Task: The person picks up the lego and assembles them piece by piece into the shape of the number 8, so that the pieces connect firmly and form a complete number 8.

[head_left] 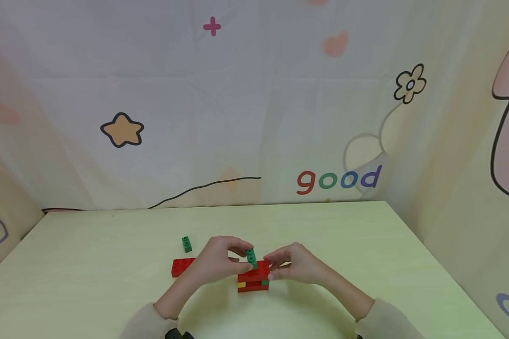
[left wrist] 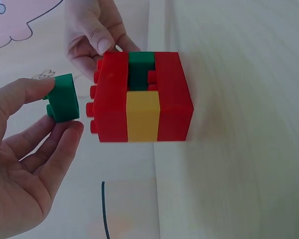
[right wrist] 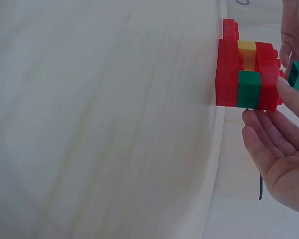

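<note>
My left hand (head_left: 220,259) pinches a small green brick (left wrist: 65,98) between thumb and fingers, just above the studs of a block stack. The stack has a red top brick (left wrist: 114,99), a red bottom brick (left wrist: 173,114), and a yellow brick (left wrist: 143,115) and a green brick (right wrist: 249,89) between them, with a gap in the middle. A small space separates the held brick from the stack in the left wrist view. My right hand (head_left: 299,263) is at the stack's right end, fingers relaxed and slightly bent, the thumb near the top brick.
Another green brick (head_left: 186,244) stands at the back left of the pale table (head_left: 110,245). In front of it lies a red brick (head_left: 181,267), partly hidden by my left hand. A printed cloth (head_left: 237,117) hangs behind the table.
</note>
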A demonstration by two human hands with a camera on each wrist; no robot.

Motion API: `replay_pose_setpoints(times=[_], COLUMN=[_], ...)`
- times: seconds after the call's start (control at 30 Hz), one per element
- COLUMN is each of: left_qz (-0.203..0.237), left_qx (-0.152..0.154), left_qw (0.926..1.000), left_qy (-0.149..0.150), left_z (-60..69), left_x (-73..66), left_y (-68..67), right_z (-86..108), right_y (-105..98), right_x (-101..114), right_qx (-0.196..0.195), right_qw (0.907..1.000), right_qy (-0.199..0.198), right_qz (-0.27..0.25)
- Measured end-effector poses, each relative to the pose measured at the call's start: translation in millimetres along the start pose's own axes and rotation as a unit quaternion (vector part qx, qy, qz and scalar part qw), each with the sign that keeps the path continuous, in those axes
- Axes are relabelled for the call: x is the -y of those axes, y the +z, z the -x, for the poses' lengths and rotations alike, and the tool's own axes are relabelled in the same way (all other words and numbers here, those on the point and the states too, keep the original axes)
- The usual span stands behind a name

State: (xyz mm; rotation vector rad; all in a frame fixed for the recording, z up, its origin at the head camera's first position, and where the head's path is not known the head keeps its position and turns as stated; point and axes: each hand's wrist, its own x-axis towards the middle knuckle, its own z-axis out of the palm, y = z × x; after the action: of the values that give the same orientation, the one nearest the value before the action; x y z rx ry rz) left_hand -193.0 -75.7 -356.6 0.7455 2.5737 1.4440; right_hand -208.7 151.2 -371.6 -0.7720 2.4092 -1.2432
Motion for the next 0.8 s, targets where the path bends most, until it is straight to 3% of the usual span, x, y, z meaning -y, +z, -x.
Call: replay_pose_setpoints(times=[0.4,0.8], left_qz=[-0.062,-0.075], left_qx=[0.036,0.05], left_qw=[0.997,0.9957], left_qy=[0.029,0.021], left_z=[-13.8,-19.9], left_x=[-8.6,-9.0], left_y=[14.8,16.6], right_z=[0.2,-0.7], right_y=[-1,-2], right_x=[-3,-7], right_qx=[0.018,0.032], right_qw=[0.9987,0.9983], right_qy=[-0.029,-0.034], right_qz=[-0.038,-0.036])
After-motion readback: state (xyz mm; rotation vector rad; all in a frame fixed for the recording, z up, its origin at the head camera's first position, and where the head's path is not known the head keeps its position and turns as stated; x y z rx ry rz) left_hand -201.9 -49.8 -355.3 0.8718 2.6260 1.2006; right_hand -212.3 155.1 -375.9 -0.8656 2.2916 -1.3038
